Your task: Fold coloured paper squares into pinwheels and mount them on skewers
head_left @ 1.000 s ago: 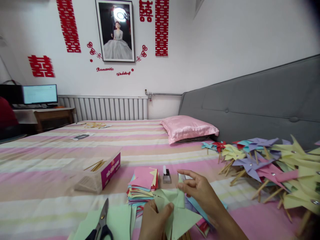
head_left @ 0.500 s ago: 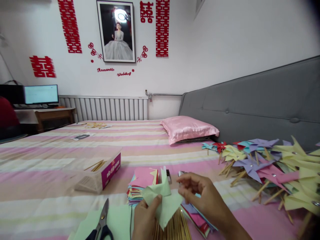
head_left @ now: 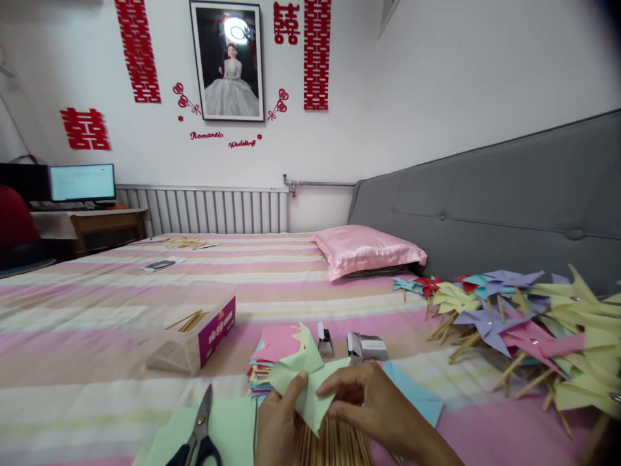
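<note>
A pale green paper pinwheel [head_left: 313, 382] with folded blades is pinched between the thumb and fingers of my left hand [head_left: 284, 414]. My right hand [head_left: 371, 404] is closed at the pinwheel's right blade, its index fingertip by the centre. Any small piece between those right fingers is too small to make out. Directly below both hands lies a bundle of thin wooden sticks [head_left: 334, 446]. Behind the pinwheel stands a stack of coloured paper squares [head_left: 272, 349]. Blue paper [head_left: 414, 398] lies beyond my right hand, which partly covers it.
Dark-handled scissors [head_left: 200, 427] rest on green paper sheets [head_left: 233, 427] at the left. A clear plastic box [head_left: 216, 333] holds several sticks. Two small boxes [head_left: 369, 347] [head_left: 325, 340] sit ahead. Finished pinwheels [head_left: 490, 323] are heaped at the right, near a pink pillow [head_left: 369, 249].
My right hand has moved left and down from beside the small boxes to the pinwheel. My left hand keeps its hold, and the pinwheel has shifted slightly left and turned.
</note>
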Motion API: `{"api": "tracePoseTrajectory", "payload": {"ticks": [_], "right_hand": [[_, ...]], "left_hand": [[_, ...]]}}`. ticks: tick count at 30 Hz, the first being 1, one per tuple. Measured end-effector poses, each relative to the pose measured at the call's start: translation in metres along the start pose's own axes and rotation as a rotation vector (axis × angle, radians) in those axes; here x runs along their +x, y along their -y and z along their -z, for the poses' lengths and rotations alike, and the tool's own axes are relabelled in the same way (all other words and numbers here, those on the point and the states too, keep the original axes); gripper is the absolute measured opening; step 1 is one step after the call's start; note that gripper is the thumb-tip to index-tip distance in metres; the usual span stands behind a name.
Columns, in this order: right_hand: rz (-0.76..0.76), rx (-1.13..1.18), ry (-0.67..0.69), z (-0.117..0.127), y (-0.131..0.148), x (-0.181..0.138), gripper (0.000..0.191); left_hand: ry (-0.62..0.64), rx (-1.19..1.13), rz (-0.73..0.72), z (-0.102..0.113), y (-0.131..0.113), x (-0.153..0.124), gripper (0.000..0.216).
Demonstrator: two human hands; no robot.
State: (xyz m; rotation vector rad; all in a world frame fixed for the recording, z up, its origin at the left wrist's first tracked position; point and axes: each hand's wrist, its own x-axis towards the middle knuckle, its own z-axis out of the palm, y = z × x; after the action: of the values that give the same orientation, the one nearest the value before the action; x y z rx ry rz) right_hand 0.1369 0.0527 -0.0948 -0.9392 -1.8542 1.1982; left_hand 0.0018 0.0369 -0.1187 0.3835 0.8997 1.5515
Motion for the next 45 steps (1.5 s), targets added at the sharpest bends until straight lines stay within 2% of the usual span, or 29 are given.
{"api": "tracePoseTrajectory", "payload": {"ticks": [5, 10, 16, 23, 39, 45], "right_hand": [[0.054, 0.092, -0.086, -0.006, -0.005, 0.006, 0.008], [0.072, 0.203, -0.118, -0.009, -0.009, 0.010, 0.006], [0.058, 0.215, -0.204, -0.014, -0.007, 0.011, 0.017], [0.009, 0.164, -0.325, -0.021, -0.009, 0.014, 0.019], [-0.048, 0.200, -0.475, -0.031, -0.012, 0.014, 0.024], [-0.054, 0.207, -0.489, -0.033, -0.014, 0.015, 0.028]], "left_hand": [[0.013, -0.007, -0.020, 0.002, 0.002, 0.002, 0.029], [0.001, -0.020, -0.029, -0.002, 0.000, 0.000, 0.029], [-0.015, 0.018, -0.078, -0.002, 0.000, 0.001, 0.026], [-0.041, 0.086, -0.185, 0.008, 0.008, 0.009, 0.028], [-0.030, 0.148, -0.176, 0.007, 0.012, 0.007, 0.026], [-0.021, 0.155, -0.190, 0.004, 0.011, 0.004, 0.024]]}}
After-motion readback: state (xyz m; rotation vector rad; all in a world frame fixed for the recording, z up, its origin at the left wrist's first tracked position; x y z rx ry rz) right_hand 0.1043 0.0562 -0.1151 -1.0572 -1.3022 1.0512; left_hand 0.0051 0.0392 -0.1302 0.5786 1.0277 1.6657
